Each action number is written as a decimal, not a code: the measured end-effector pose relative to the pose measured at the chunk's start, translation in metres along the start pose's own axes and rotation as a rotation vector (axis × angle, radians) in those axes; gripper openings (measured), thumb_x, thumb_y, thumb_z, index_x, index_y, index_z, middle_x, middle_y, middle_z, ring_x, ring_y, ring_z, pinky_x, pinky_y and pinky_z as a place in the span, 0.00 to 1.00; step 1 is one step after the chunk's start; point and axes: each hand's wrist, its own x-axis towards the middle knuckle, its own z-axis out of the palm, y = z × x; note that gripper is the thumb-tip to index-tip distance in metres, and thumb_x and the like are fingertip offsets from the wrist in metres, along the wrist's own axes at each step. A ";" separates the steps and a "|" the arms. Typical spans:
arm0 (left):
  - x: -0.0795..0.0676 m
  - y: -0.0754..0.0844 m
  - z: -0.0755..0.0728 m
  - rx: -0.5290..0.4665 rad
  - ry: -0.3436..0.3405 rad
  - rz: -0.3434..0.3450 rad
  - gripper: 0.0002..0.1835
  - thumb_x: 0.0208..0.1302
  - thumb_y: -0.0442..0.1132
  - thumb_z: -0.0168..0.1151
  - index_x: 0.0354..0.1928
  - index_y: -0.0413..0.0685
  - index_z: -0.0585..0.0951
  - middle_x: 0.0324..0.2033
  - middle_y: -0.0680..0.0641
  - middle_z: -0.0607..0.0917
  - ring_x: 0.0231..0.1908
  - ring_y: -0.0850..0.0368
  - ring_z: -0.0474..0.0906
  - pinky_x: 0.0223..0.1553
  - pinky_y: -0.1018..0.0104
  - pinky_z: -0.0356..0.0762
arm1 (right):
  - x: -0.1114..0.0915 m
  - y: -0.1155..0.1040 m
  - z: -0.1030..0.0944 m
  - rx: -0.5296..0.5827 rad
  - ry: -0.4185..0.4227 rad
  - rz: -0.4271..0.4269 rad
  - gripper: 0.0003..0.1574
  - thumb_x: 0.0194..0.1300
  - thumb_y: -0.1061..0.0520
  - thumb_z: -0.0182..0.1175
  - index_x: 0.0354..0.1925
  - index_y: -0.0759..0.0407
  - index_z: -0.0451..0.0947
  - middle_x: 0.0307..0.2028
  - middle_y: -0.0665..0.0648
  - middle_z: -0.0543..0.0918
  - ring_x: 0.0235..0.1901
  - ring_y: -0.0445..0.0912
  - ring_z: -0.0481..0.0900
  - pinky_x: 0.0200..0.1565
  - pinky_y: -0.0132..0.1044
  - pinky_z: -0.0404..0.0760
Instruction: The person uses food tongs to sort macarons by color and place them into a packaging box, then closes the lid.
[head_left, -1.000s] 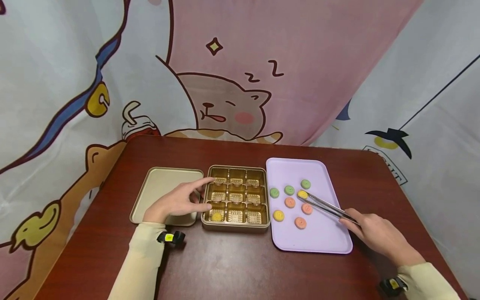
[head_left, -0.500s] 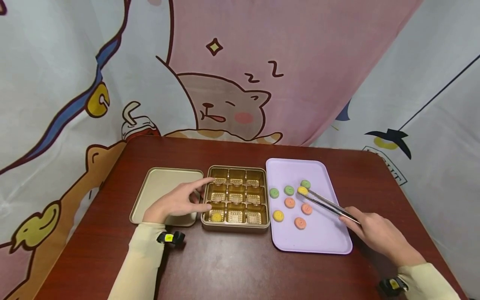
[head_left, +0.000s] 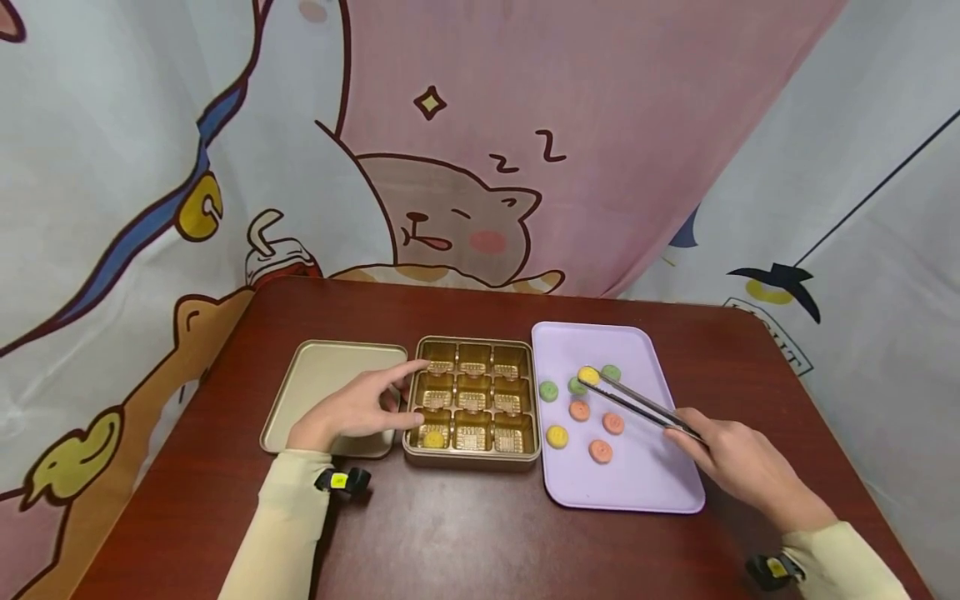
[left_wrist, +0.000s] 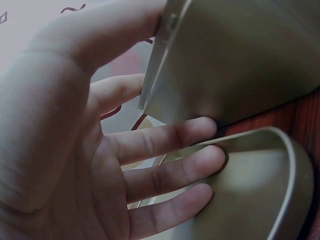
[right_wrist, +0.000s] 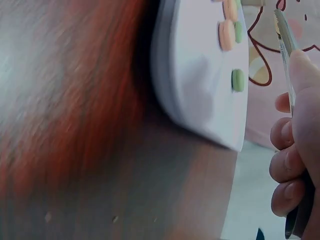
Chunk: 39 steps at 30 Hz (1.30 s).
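My right hand (head_left: 738, 462) grips metal tongs (head_left: 641, 402). Their tips pinch a yellow macaron (head_left: 588, 376) above the lilac tray (head_left: 622, 492). In the right wrist view the fingers (right_wrist: 287, 165) curl round the tongs' handle. Green macarons (head_left: 548, 391), pink macarons (head_left: 601, 452) and another yellow macaron (head_left: 557, 437) lie on the tray. My left hand (head_left: 356, 408) rests thumb and forefinger on the left rim of a gold box (head_left: 472, 457) with several compartments. Its other fingers (left_wrist: 170, 175) extend straight over the gold lid. One yellow macaron (head_left: 433, 439) sits in the front-left compartment.
The gold lid (head_left: 315, 367) lies left of the box, partly under my left hand. The box and tray stand side by side on a dark red-brown table (head_left: 465, 533). A cartoon-printed cloth (head_left: 637, 125) hangs behind the table.
The tongs have lifted the yellow macaron and carried it left past the back green macaron. My right hand has shifted slightly left. My left hand stays on the box rim.
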 end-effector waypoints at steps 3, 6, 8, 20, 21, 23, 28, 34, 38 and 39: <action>-0.001 -0.001 0.001 -0.006 0.001 0.002 0.47 0.65 0.55 0.74 0.82 0.61 0.62 0.51 0.48 0.82 0.41 0.59 0.82 0.49 0.58 0.81 | 0.004 -0.006 0.000 -0.007 0.024 -0.031 0.17 0.69 0.45 0.71 0.49 0.51 0.81 0.27 0.44 0.84 0.22 0.37 0.69 0.24 0.36 0.70; -0.001 -0.002 0.001 -0.007 0.007 0.011 0.46 0.66 0.55 0.74 0.82 0.60 0.63 0.51 0.47 0.82 0.41 0.59 0.82 0.49 0.56 0.82 | 0.009 -0.013 0.000 -0.005 0.025 -0.051 0.17 0.68 0.46 0.72 0.48 0.51 0.81 0.25 0.42 0.81 0.22 0.37 0.68 0.23 0.34 0.67; 0.000 -0.003 0.001 -0.008 0.009 0.012 0.46 0.66 0.55 0.74 0.82 0.60 0.63 0.51 0.46 0.82 0.42 0.58 0.82 0.50 0.54 0.82 | 0.013 -0.017 -0.001 0.001 0.020 -0.055 0.17 0.68 0.45 0.72 0.49 0.51 0.81 0.25 0.41 0.81 0.22 0.36 0.68 0.23 0.33 0.66; -0.001 -0.002 0.001 -0.001 0.000 0.005 0.47 0.66 0.55 0.73 0.82 0.57 0.62 0.52 0.46 0.82 0.42 0.58 0.82 0.49 0.57 0.81 | 0.038 -0.044 0.006 0.043 0.111 -0.207 0.16 0.64 0.49 0.75 0.46 0.46 0.81 0.22 0.39 0.79 0.20 0.34 0.65 0.21 0.33 0.65; -0.001 -0.002 0.000 -0.001 -0.001 0.005 0.47 0.66 0.55 0.73 0.82 0.57 0.62 0.52 0.46 0.82 0.42 0.58 0.82 0.49 0.56 0.81 | 0.040 -0.046 0.007 0.051 0.109 -0.216 0.16 0.64 0.49 0.75 0.46 0.45 0.80 0.22 0.39 0.79 0.20 0.34 0.65 0.22 0.33 0.66; -0.001 -0.002 0.000 0.004 -0.001 0.010 0.47 0.66 0.56 0.73 0.82 0.57 0.62 0.53 0.45 0.82 0.42 0.58 0.82 0.49 0.56 0.81 | 0.044 -0.052 0.008 0.063 0.107 -0.232 0.15 0.65 0.48 0.75 0.46 0.44 0.80 0.24 0.38 0.79 0.21 0.34 0.67 0.22 0.35 0.68; 0.000 -0.002 0.000 0.002 0.001 0.006 0.47 0.66 0.56 0.74 0.82 0.58 0.62 0.53 0.46 0.81 0.41 0.58 0.82 0.49 0.57 0.81 | 0.054 -0.066 0.011 0.086 0.103 -0.279 0.12 0.68 0.49 0.73 0.46 0.42 0.80 0.24 0.37 0.78 0.21 0.34 0.69 0.23 0.35 0.71; -0.001 0.000 -0.001 0.002 0.000 0.006 0.48 0.66 0.56 0.74 0.82 0.57 0.62 0.52 0.47 0.81 0.41 0.59 0.82 0.48 0.58 0.81 | 0.067 -0.085 0.015 0.098 0.104 -0.342 0.11 0.69 0.46 0.71 0.43 0.44 0.78 0.21 0.34 0.72 0.22 0.34 0.68 0.25 0.36 0.73; -0.001 -0.001 0.000 0.002 0.000 0.008 0.47 0.66 0.56 0.73 0.82 0.57 0.62 0.51 0.47 0.82 0.42 0.58 0.82 0.49 0.58 0.81 | 0.075 -0.097 0.016 0.109 0.106 -0.393 0.13 0.69 0.46 0.71 0.44 0.48 0.79 0.20 0.34 0.71 0.21 0.32 0.68 0.25 0.36 0.75; -0.001 -0.001 0.000 0.004 0.000 0.008 0.47 0.66 0.56 0.73 0.82 0.57 0.62 0.51 0.47 0.82 0.42 0.58 0.82 0.48 0.58 0.81 | 0.077 -0.100 0.016 0.115 0.098 -0.400 0.13 0.69 0.46 0.71 0.45 0.48 0.79 0.20 0.34 0.71 0.20 0.31 0.67 0.25 0.35 0.74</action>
